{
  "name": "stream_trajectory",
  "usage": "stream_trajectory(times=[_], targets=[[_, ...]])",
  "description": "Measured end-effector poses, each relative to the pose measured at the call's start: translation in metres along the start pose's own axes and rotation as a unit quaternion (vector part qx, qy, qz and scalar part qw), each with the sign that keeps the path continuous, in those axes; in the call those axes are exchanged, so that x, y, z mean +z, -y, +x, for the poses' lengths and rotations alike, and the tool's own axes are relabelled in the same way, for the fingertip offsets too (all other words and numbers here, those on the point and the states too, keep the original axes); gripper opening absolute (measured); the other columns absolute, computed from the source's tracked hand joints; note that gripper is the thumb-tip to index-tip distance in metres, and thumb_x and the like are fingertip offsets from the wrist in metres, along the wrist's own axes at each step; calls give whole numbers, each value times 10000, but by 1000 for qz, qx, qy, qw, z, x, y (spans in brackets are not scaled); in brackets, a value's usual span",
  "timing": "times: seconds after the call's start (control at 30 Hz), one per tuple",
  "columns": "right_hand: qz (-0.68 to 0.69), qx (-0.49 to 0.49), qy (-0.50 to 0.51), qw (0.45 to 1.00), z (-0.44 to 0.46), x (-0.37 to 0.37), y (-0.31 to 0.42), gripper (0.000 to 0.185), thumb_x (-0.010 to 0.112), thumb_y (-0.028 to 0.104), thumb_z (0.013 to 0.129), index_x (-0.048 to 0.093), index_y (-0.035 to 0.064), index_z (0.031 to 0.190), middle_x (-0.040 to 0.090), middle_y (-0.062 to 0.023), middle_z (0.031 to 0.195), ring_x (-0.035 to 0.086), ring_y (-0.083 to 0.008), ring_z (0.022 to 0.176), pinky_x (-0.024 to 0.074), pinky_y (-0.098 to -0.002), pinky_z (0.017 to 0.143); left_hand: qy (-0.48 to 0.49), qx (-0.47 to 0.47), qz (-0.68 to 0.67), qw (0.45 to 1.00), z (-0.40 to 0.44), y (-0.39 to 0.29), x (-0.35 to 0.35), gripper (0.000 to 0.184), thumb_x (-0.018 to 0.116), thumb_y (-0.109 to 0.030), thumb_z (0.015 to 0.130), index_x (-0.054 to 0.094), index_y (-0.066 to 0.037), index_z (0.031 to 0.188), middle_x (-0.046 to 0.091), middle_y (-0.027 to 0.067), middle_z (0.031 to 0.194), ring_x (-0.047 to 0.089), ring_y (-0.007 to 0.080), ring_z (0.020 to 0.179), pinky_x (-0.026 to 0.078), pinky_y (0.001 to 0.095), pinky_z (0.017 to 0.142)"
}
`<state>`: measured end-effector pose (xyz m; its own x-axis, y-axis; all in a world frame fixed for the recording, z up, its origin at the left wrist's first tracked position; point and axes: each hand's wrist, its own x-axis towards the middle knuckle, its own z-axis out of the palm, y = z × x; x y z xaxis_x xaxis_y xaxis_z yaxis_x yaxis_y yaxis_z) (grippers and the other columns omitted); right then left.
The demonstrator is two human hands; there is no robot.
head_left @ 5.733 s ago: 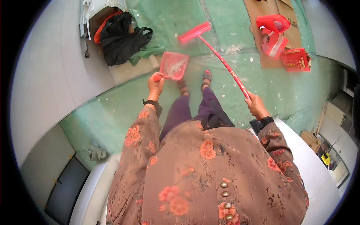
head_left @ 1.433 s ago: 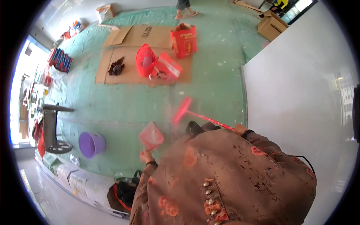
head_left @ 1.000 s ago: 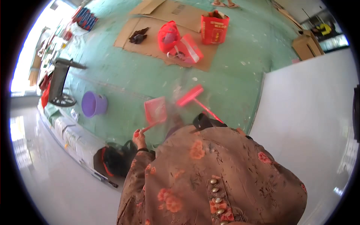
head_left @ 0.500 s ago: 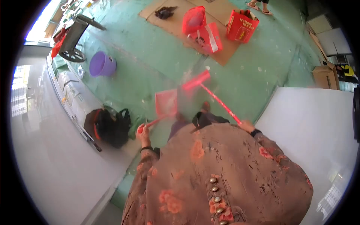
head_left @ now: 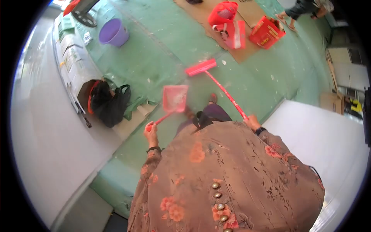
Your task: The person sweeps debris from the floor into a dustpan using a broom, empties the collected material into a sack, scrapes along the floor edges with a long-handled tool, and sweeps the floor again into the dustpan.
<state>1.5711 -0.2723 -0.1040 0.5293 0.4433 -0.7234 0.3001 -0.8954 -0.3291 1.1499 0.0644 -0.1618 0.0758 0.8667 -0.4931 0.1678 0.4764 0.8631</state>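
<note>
My left hand (head_left: 151, 133) is closed round the handle of a pink dustpan (head_left: 175, 98), whose pan is over the green floor in front of my feet and holds some pale debris. My right hand (head_left: 253, 123) grips the end of a long red-and-white handle belonging to a pink broom (head_left: 201, 67). The broom head is ahead and to the right of the dustpan, apart from it. Whether the head touches the floor I cannot tell.
A purple bucket (head_left: 114, 32) stands at the upper left. A black bag (head_left: 107, 102) lies by the left wall. Red bags (head_left: 267, 32) rest on flattened cardboard (head_left: 242, 55). Another person (head_left: 298, 12) is at the upper right. A white panel (head_left: 305, 127) borders the right side.
The view has turned, so bucket, bags and cardboard appear higher, the red bags farther right. More of the other person shows. Both hands keep their holds, with dustpan and broom still apart.
</note>
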Motion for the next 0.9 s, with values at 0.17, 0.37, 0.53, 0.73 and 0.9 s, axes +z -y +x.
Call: stream_trajectory(times=[0.17,0.37,0.53,0.73,0.9], targets=[[-18,32,30,999,0,-27,15,267,579,221,727,578,-45,741,551,-157,533,582,-278,464,434,-400,433,-61,0,12,998,-29,10,-8,201,636,-79,764,587,0,942,563,8,751,517,78,624,429,208,547],[-99,-24,30,994,30,-83,7,322,646,247,686,584,-69,677,557,-199,538,599,-257,516,453,-395,510,-170,-24,-34,985,-82,43,-16,204,629,-53,751,583,4,941,559,24,749,517,88,598,440,217,530],[-190,14,109,976,94,-110,-11,250,627,169,713,595,-77,678,583,-141,553,586,-199,455,441,-339,411,-262,-49,-69,961,-119,62,-15,205,617,-44,752,581,-6,949,559,27,756,514,90,592,439,220,525],[-153,11,191,969,159,-93,-55,255,629,184,714,609,-67,674,616,-108,593,602,-180,536,459,-329,485,-392,-58,-111,912,-179,96,-12,191,611,-40,757,580,-8,943,569,24,746,519,85,592,433,213,510],[-288,-188,121,931,252,-82,-110,287,635,203,725,598,-78,679,591,-155,577,581,-182,549,427,-354,493,-445,-88,-116,884,-236,107,-14,207,628,-78,774,588,-45,974,576,30,855,576,111,724,490,223,583]])
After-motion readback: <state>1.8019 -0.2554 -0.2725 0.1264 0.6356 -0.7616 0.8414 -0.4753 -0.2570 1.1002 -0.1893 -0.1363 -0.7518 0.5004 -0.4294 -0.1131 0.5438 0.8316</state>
